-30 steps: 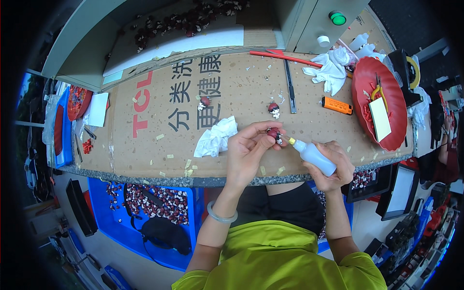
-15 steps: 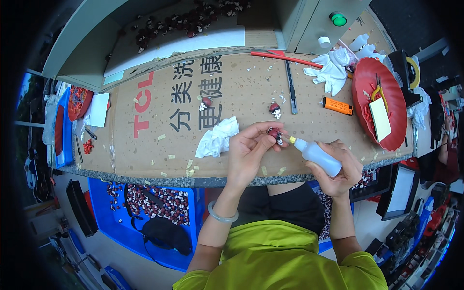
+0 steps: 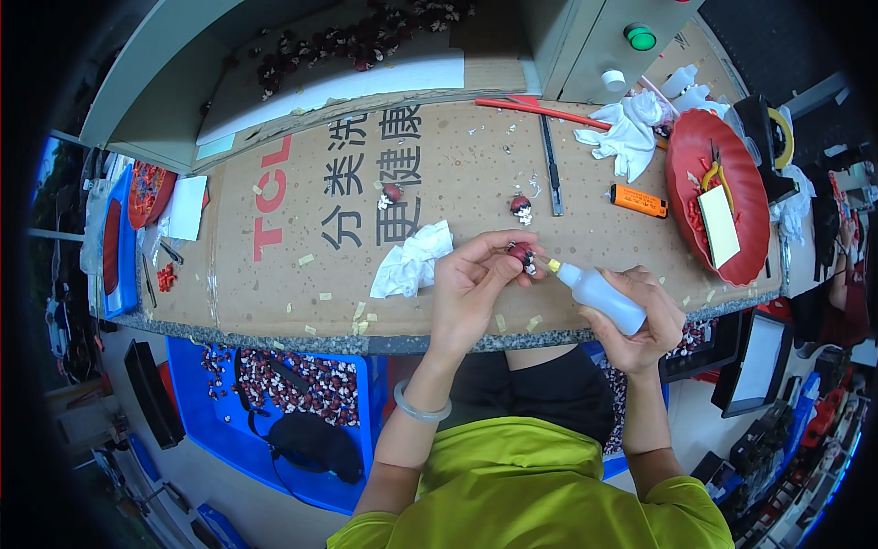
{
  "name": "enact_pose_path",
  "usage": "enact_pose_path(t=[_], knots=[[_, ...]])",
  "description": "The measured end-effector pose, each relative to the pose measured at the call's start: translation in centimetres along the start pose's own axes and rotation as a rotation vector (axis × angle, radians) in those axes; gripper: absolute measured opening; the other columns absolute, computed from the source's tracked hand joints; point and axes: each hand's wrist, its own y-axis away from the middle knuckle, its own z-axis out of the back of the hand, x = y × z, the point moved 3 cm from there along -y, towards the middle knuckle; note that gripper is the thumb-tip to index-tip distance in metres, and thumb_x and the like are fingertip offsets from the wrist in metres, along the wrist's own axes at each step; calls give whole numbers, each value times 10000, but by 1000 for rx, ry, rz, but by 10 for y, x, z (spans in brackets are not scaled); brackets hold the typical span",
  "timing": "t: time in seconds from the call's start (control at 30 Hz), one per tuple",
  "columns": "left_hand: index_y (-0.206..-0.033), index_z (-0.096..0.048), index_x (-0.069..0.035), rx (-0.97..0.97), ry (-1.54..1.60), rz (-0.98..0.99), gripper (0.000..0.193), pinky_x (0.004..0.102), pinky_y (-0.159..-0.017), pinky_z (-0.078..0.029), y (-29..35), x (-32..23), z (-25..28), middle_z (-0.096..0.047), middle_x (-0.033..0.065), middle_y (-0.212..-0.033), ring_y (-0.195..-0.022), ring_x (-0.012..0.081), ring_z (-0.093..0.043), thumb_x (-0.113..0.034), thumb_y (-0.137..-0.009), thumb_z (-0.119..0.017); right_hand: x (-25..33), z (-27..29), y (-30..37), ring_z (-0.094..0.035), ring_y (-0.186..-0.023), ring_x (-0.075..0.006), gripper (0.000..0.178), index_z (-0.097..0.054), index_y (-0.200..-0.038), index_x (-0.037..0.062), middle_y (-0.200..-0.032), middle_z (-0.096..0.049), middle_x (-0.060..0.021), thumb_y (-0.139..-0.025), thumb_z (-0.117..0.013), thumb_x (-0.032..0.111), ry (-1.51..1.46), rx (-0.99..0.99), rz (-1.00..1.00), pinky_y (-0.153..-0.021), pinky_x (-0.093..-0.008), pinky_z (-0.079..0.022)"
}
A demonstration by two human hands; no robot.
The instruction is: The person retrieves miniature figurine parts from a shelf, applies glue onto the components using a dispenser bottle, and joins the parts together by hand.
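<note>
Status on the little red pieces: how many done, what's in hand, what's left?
Looks done: two small red pieces sit on the cardboard. In hand: left hand pinches a red piece while right hand holds the white squeeze bottle to it. Probably left: many in the blue bin.

Cardboard-covered workbench (image 3: 274,316), crumpled tissue (image 3: 413,261), lighter (image 3: 638,200)

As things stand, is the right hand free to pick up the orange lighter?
Probably not. The right hand is wrapped around a white bottle, so it has no free fingers. The way to the orange lighter itself looks open across bare cardboard.
</note>
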Motion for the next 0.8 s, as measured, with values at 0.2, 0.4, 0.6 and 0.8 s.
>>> enact_pose_path(t=[0.2, 0.4, 0.6, 0.8], knots=[[-1136, -579, 65, -30, 5, -18, 226, 239, -740, -514, 1, 2, 2, -664, 132, -1026, -866, 152, -657, -34, -934, -557, -6, -2, 7, -633, -605, -225, 386, -643, -956, -76, -759, -662, -172, -632, -813, 46, -23, -16, -30, -553, -281, -494], [-1128, -564, 65, -55, 43, -41, 238, 282, -789, -540, 1, 0, -1, -644, 145, -1060, -926, 182, -652, -8, -904, -595, -16, -6, 24, -665, -671, -253, 395, -624, -974, -65, -815, -681, -195, -635, -801, 30, -133, -155, -74, -624, -310, -523], [-1132, -558, 68, -52, 64, -35, 259, 303, -811, -552, 1, -1, 0, -636, 148, -1063, -948, 204, -655, 1, -888, -613, -16, -11, 25, -667, -675, -250, 396, -628, -981, -68, -825, -681, -202, -644, -805, 41, -98, -148, -12, -626, -311, -524], [-1136, -556, 68, -47, 56, -22, 263, 301, -808, -550, 0, 0, 0, -637, 151, -1064, -935, 204, -659, -3, -890, -613, -15, -12, 22, -671, -679, -250, 399, -628, -982, -81, -826, -680, -203, -650, -809, 46, -93, -124, 11, -617, -317, -531]])
